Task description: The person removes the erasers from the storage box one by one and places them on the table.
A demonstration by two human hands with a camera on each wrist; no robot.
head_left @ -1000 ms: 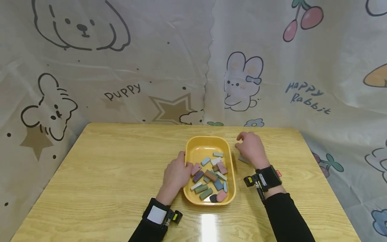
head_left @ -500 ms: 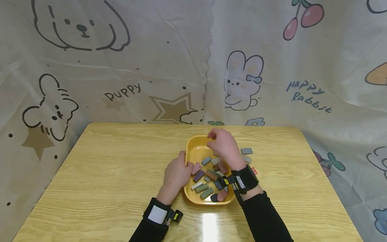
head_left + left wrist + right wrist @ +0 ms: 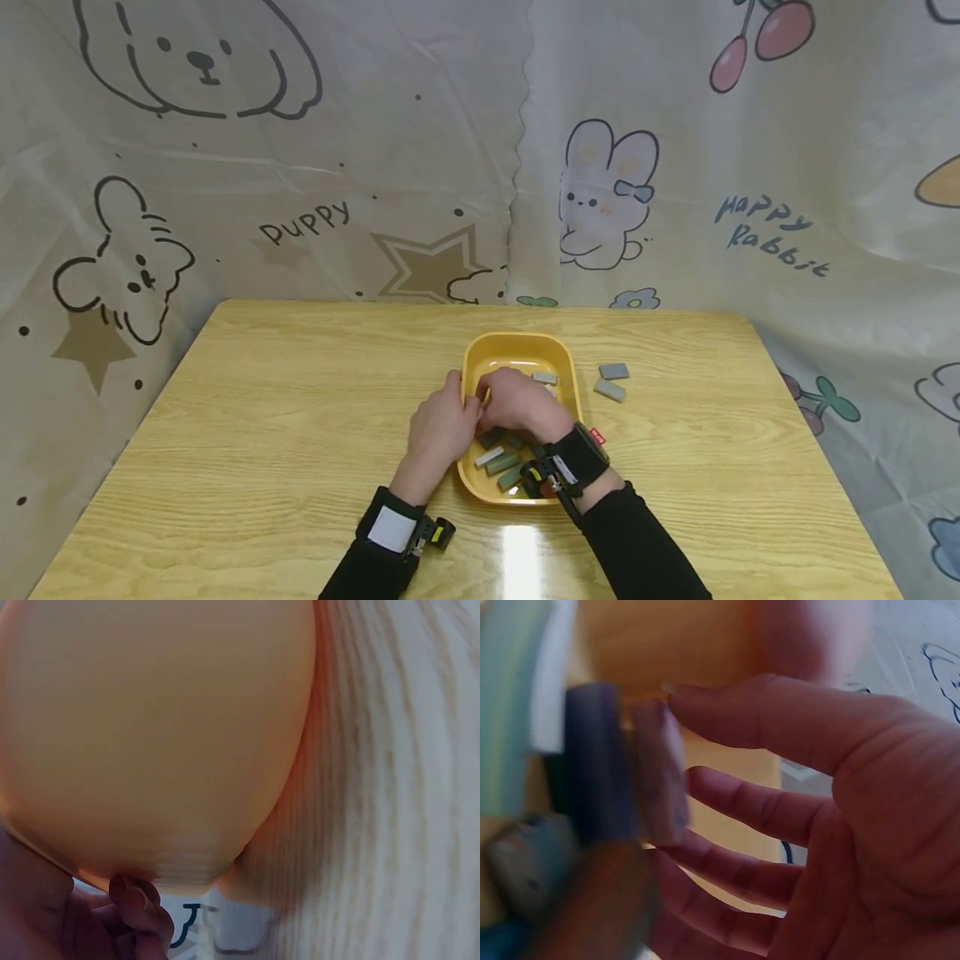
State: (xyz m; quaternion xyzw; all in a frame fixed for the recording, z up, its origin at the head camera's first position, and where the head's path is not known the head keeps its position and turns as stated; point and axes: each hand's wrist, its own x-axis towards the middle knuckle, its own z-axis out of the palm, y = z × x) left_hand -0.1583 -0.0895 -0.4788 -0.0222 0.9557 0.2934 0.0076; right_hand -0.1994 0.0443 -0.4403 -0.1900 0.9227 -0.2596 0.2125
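A yellow plastic tray (image 3: 517, 340) holds several small coloured blocks. My left hand (image 3: 442, 423) grips its left rim; the tray's outside (image 3: 165, 735) fills much of the left wrist view. Over the tray is my right hand (image 3: 521, 404), near the left thumb. Seen from the right wrist, its thumb and fingers lie loosely spread around a pink block (image 3: 660, 772), the thumb tip at its upper end. A dark purple block (image 3: 596, 761) is beside the pink one. From the head, my right hand hides the pink block.
Two grey flat blocks, the farther one (image 3: 613, 371) and the nearer one (image 3: 610, 389), lie on the wooden table (image 3: 300, 433) right of the tray. Green blocks (image 3: 502, 463) lie in the tray's front part. A printed curtain (image 3: 420, 167) hangs behind the table.
My right hand has moved left from the table right of the tray, across its far end, then in beside the left hand. Two grey blocks on the right are now uncovered. The left hand stays put.
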